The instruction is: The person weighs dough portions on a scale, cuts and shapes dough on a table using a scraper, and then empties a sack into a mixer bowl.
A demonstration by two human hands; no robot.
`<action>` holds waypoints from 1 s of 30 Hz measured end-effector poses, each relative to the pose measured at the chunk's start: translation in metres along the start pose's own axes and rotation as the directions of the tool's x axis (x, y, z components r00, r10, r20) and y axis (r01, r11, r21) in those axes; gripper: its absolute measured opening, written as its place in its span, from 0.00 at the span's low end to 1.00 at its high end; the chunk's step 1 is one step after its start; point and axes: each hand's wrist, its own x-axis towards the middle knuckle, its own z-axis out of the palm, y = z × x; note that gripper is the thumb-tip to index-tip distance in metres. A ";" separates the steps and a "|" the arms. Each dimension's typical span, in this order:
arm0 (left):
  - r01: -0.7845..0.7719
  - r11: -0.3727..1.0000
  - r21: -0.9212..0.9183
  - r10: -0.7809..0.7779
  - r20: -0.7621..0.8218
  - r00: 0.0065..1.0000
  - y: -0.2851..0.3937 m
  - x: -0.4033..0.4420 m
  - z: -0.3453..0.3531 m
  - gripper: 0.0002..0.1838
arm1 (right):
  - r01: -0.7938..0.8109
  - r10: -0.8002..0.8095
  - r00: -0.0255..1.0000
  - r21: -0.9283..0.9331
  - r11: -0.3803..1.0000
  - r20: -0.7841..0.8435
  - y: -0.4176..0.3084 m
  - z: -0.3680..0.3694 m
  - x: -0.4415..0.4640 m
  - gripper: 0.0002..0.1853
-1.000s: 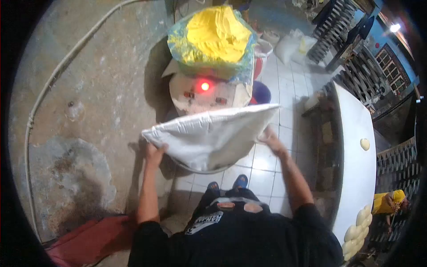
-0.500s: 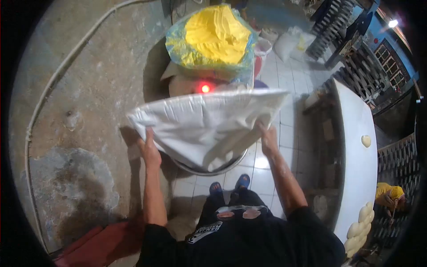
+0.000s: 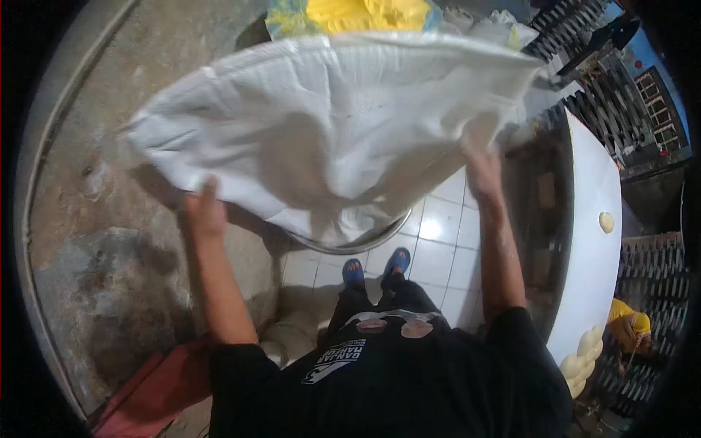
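A large white woven sack or sheet is stretched out in front of me, its near part drooping over a round metal basin. Most of the basin is hidden, with only its near rim showing. My left hand grips the sack's left edge, thumb on top and fingers out of sight beneath. On the opposite edge my right hand is closed on the cloth, slightly blurred by motion.
Behind the sack sits a yellow mass in clear plastic. A white table on the right carries pale dough pieces. A rough wall stands at left; a person in yellow is at far right. White tiles lie below.
Both hands have moved apart and up, spreading the sack wider and raising it closer to me. It now covers more of the yellow mass. My view has tilted down somewhat.
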 end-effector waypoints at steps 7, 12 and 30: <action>0.049 0.982 0.184 -0.051 0.007 0.999 -0.035 -0.045 0.010 0.21 | -0.121 0.118 0.992 -0.110 0.986 -0.041 0.070 -0.018 -0.036 0.19; -0.085 0.978 0.192 0.090 -0.018 0.996 0.024 -0.062 0.045 0.25 | -0.104 0.104 0.995 -0.072 0.992 -0.005 0.056 -0.015 -0.020 0.15; 0.622 0.731 0.279 -0.635 -0.054 0.771 -0.149 -0.290 -0.068 0.30 | -0.540 0.563 0.810 -0.167 0.825 0.162 0.237 -0.084 -0.196 0.25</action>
